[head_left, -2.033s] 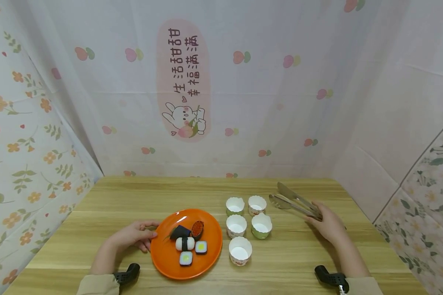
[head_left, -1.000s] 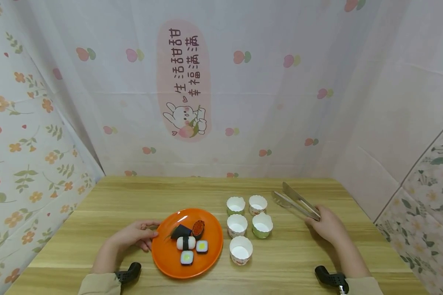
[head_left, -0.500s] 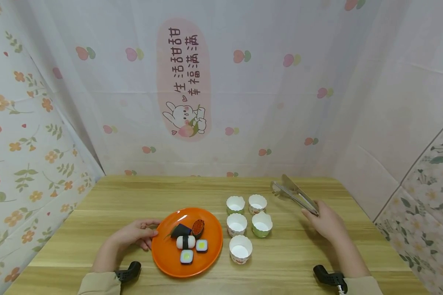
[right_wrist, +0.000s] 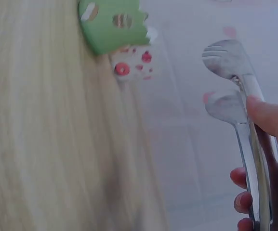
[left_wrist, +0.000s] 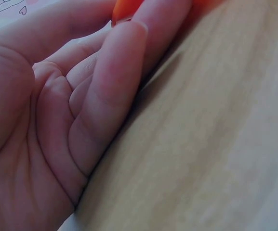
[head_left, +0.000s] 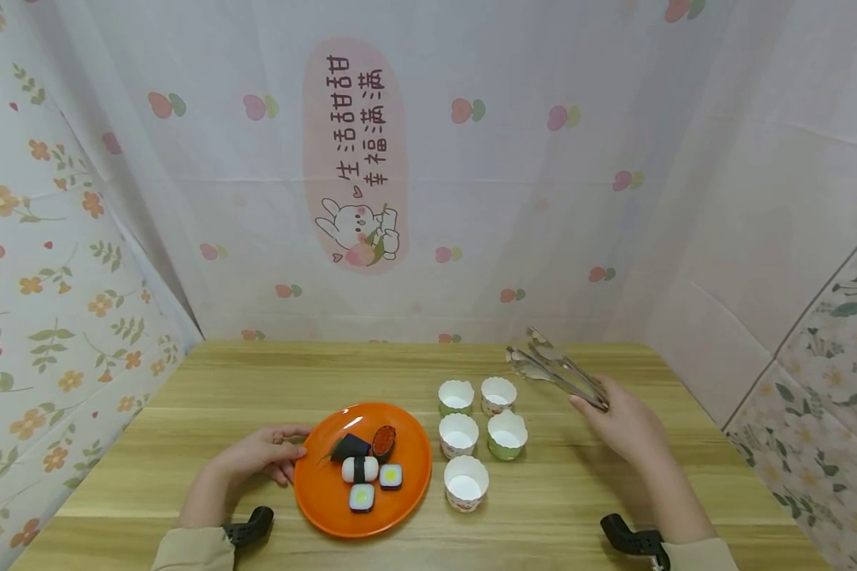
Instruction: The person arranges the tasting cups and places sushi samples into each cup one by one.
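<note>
An orange plate (head_left: pixel 317 503) bears several sushi pieces: a white one with a black band (head_left: pixel 359 469), two small square rolls (head_left: pixel 390 477), an orange-topped piece (head_left: pixel 382 442) and a dark cone-shaped one (head_left: pixel 348 448). At its left rim, my left hand (head_left: pixel 260 456) holds the edge with the thumb and fingers; the left wrist view shows only a sliver of plate. My right hand (head_left: pixel 624 424) grips metal tongs (right_wrist: pixel 228 57) above the table's right side. Their two arms stand apart, with nothing between the tips.
Several paper baking cups (head_left: pixel 466 485) stand between plate and tongs, some with green outsides (head_left: pixel 506 436). The wooden table (head_left: pixel 257 373) ends at a patterned curtain (head_left: pixel 507 198) behind, with more cloth at the sides.
My right hand has raised the tongs off the table and swung them leftward, toward the back cups. My left hand, the plate and the sushi have stayed in place.
</note>
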### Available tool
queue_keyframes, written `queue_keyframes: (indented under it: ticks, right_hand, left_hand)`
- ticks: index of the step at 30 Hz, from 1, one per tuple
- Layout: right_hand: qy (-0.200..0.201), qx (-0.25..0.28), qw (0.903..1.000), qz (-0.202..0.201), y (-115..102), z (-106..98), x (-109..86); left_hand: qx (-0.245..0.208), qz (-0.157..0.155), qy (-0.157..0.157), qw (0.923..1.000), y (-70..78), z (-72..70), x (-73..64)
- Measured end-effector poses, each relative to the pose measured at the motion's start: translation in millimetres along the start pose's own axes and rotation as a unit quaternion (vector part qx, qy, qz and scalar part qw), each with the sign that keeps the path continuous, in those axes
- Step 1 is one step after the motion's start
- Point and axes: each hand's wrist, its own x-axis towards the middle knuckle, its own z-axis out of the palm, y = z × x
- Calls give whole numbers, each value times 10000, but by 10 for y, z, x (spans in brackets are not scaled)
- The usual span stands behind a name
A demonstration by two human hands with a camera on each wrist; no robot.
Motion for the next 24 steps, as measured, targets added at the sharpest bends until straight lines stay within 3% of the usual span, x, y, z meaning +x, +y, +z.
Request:
queue_keyframes:
  ticks: [7,24]
  right_hand:
    - [308,-39,9988,-375,-194,-61,-27]
    - [543,-39,9910,-1224,-652,-66,-136]
  left_hand:
    - [19,40,-34,10000,30,14,-10]
    - [-48,53,-26,10000,23,11,-16]
